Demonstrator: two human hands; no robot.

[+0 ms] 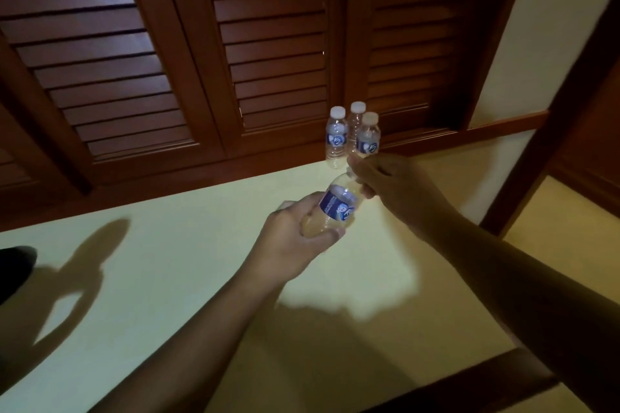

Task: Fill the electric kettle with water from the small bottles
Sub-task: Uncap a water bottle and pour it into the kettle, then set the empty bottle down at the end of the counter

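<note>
Three small bottles stood close together at the far edge of the surface, just before the louvred doors behind it: the left bottle, the right bottle, and the middle bottle farther back between them. Nearer, above the surface, the held bottle lay tilted between the hands, the left hand round its lower end and the right hand at its top. A partly seen object sat at the surface's left edge.
</note>
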